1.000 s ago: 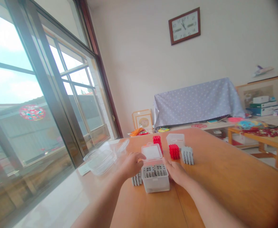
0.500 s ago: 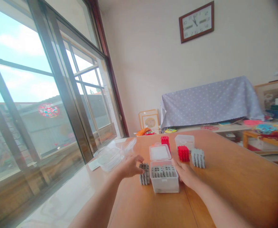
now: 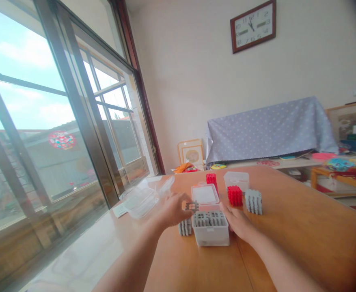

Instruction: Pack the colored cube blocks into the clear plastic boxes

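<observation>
- Clear plastic containers (image 3: 139,198): thin-walled, glossy, lying at the left edge of the worktop (image 3: 302,243) near the window.
- Left hand (image 3: 173,209): raised just above the worktop, fingers (image 3: 186,205) pinched on one flat grey piece (image 3: 191,206), a thin plate with square cut-outs, held above the grey stack and just left of the open box.
- Grey stack (image 3: 185,227): several like plates standing on edge, ribbed in outline, on the worktop just left of the box and below the left hand.
- Open box (image 3: 210,229): small, rectangular, translucent plastic; its hinged lid (image 3: 205,194) stands tipped back. A row of grey plates (image 3: 210,219) fills the upper part of the box, set on edge.
- Right hand (image 3: 238,222): palm down, lying against the right wall of the box; fingers loosely spread, gripping nothing that shows.
- Red blocks: one tall (image 3: 211,179) behind the lid, one cubic and knobbly (image 3: 235,196) to its right.
- Small clear tub (image 3: 236,179): behind the cubic red block.
- Grey ribbed block (image 3: 253,201): free-standing, right of the red cube.
- Worktop: smooth orange-brown wood with a seam running toward the viewer.
</observation>
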The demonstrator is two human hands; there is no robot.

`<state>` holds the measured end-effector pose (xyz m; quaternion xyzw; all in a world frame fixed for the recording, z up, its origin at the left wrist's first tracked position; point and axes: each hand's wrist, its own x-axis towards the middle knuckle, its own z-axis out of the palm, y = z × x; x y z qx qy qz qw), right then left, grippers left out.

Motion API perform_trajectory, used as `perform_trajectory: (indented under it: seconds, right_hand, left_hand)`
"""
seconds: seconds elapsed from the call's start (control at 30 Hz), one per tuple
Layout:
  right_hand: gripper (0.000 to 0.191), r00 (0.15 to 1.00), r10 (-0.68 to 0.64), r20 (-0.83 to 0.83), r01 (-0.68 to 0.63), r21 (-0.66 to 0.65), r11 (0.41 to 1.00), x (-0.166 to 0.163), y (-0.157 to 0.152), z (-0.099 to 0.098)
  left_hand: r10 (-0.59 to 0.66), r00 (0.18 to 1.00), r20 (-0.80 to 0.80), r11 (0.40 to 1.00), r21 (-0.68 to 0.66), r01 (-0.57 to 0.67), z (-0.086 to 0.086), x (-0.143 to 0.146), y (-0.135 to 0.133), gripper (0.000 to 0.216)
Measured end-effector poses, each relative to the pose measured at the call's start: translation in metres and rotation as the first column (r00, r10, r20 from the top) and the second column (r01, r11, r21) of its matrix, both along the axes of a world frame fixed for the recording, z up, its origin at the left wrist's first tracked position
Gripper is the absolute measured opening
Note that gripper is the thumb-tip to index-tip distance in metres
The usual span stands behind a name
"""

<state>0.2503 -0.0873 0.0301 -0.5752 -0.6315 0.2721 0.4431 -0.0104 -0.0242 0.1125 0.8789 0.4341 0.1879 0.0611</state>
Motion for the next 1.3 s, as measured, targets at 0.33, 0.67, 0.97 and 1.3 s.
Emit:
perform_trajectory:
  seconds: [0.33, 0.67, 0.97, 1.3]
  right_hand:
    - [0.071, 0.999, 0.042, -0.017, -0.041, 0.022, 0.999, 0.003, 0.011, -0.015]
    - [0.068, 1.0, 0.022, -0.001, -0.022, 0.01, 1.0, 0.003, 0.008, -0.009]
    - [0.071, 1.0, 0.017, 0.014, -0.017, -0.001, 1.0, 0.001, -0.001, 0.002]
    - [0.069, 1.0, 0.015, -0.005, -0.015, -0.019, 1.0, 0.0, -0.003, 0.004]
  left_hand:
    - [-0.134, 0.988, -0.082, 0.991, 0.013, 0.136, -0.021, 0.026, -0.003, 0.025]
    - [-0.183, 0.969, -0.166, 0.982, 0.005, 0.187, -0.015, 0.028, -0.014, 0.02]
    - [-0.092, 0.993, -0.073, 0.995, 0.025, 0.094, -0.011, 0.013, -0.002, 0.029]
    - [0.021, 0.998, -0.06, 0.994, -0.109, -0.028, -0.015, -0.033, 0.02, 0.05]
